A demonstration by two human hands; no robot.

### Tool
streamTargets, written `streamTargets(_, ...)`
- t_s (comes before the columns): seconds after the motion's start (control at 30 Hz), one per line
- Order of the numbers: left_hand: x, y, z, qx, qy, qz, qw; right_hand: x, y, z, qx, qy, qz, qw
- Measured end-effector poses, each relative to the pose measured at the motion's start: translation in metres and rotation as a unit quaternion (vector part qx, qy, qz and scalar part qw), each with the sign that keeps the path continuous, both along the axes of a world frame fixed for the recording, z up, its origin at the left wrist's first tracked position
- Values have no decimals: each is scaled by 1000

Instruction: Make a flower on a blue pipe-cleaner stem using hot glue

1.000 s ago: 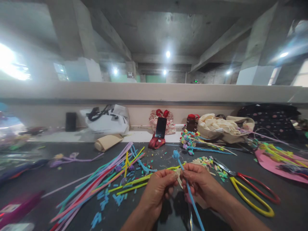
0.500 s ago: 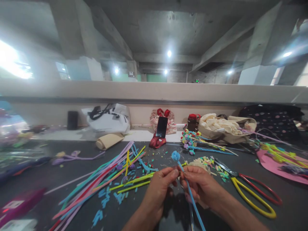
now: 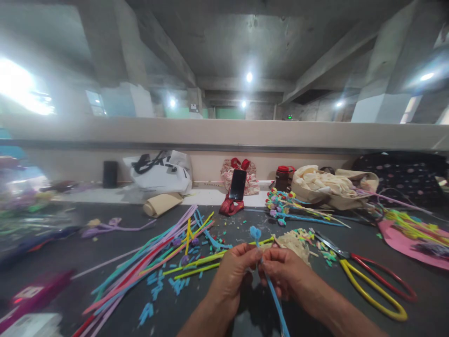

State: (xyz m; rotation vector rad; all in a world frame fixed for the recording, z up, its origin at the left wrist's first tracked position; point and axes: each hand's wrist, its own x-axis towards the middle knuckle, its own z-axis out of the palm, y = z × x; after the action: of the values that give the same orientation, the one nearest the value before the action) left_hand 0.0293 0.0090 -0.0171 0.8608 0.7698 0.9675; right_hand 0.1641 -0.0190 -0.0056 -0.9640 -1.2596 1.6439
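A blue pipe cleaner point(image 3: 274, 299) with a curled tip point(image 3: 255, 232) rises between my two hands over the dark table point(image 3: 105, 248). My left hand point(image 3: 233, 276) pinches its stem just below the curl. My right hand point(image 3: 286, 271) grips the same stem right beside it, fingers closed. The two hands touch at the fingertips. A spread of coloured pipe cleaners point(image 3: 154, 255) lies to the left of my hands. A pile of cream and coloured scraps point(image 3: 296, 241) sits just beyond my right hand.
Scissors with yellow and red handles point(image 3: 372, 283) lie at the right. A phone on a red stand point(image 3: 235, 192), a white bag point(image 3: 157, 174), a dark jar point(image 3: 281, 178), a cloth bag point(image 3: 329, 187) and finished pipe-cleaner flowers point(image 3: 284, 206) line the back. A pink sheet point(image 3: 403, 241) lies far right.
The hands have drawn closer together on the blue stem and the curled tip sits lower. The camera has shifted slightly, so the table things sit a bit to the right.
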Motion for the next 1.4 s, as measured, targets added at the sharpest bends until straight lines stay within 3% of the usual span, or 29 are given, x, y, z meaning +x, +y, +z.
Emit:
streamTargets(0.23,-1,-10,11,27,13,10,1000,-2,1,1,25,-21,14,999)
streamTargets(0.47,-1,-1,4,1,34,-2,999,-1,-1,2,14,-5,17,1000)
streamTargets(0.57,-2,-2,8,-6,35,-4,999,-1,0,-1,23,-21,17,999)
streamTargets(0.77,-9,-9,21,-21,23,17,999,2,4,-9,72,-61,-42,995)
streamTargets(0.87,-16,-20,18,-29,25,-19,999,6,2,-1,66,-38,-73,994)
streamTargets(1.0,-26,-37,5,-67,30,-95,993,10,1,8,52,-95,-95,990)
streamTargets(1.17,-33,-43,0,-71,-4,-75,995,13,7,-4,15,-66,-88,994)
streamTargets(1.23,-35,-42,1,-53,-12,-72,996,18,11,3,-6,-83,-93,992)
streamTargets(1.3,-35,-41,2,-41,-18,-63,997,23,16,23,18,-131,-136,982)
streamTargets(1.4,-34,-40,1,-36,-28,-45,998,22,21,67,124,-221,-275,927)
